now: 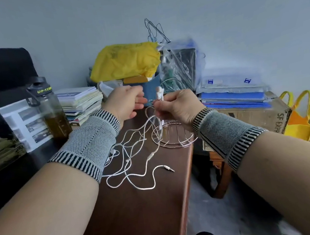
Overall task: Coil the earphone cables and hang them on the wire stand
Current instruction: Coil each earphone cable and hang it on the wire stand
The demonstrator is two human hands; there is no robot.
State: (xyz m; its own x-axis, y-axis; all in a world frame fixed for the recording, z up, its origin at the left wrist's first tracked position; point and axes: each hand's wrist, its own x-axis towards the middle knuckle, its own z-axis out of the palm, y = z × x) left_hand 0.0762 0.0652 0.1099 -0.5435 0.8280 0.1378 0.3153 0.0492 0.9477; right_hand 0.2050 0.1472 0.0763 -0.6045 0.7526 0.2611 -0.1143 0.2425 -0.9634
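A white earphone cable [135, 155] lies in loose tangled loops on the dark wooden table [143, 216], its jack plug [169, 168] pointing right. My right hand [178, 106] pinches the upper end of the cable, with the white earbuds [160, 93] sticking up above its fingers. My left hand [127, 103] hovers just left of it, fingers loosely curved, and whether it touches the cable cannot be told. The wire stand [174, 134], a round metal base with an arched hook, sits under my right hand at the table's right edge.
A dark bottle [49, 108] and stacked books [82, 104] stand at the left. Behind are a yellow bag [126, 62], a clear plastic bag [181, 65] and wire hangers. Blue folders [233, 96] lie on a cardboard box [257, 116] at right, over a gap to the floor.
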